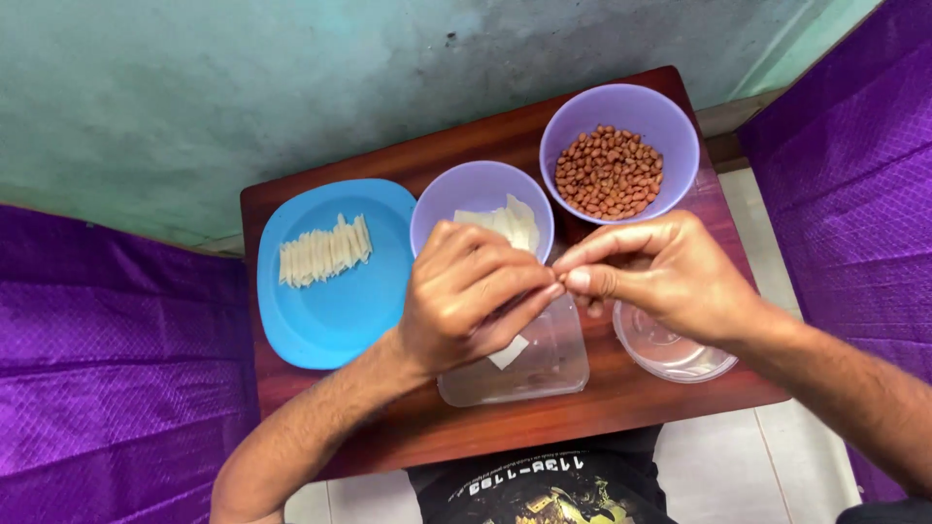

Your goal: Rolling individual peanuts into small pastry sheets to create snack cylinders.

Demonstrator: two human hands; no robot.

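My left hand [466, 291] and my right hand [650, 272] meet fingertip to fingertip over a small wooden table [621, 408]. Both pinch a thin pale dough wrapper [509, 351], part of which hangs below my left fingers. What lies inside the pinch is hidden. Behind my hands a lilac bowl [456, 199] holds more pale wrappers. To its right a second lilac bowl [660, 121] is filled with peanuts. At the left, a blue plate [330, 311] carries a row of folded wrappers [325, 250].
Under my hands sits a clear square container [544, 374], and a clear round lid or tub [680, 359] lies to its right. Purple quilted fabric [107, 369] flanks the table on both sides. A green wall [243, 87] stands behind it.
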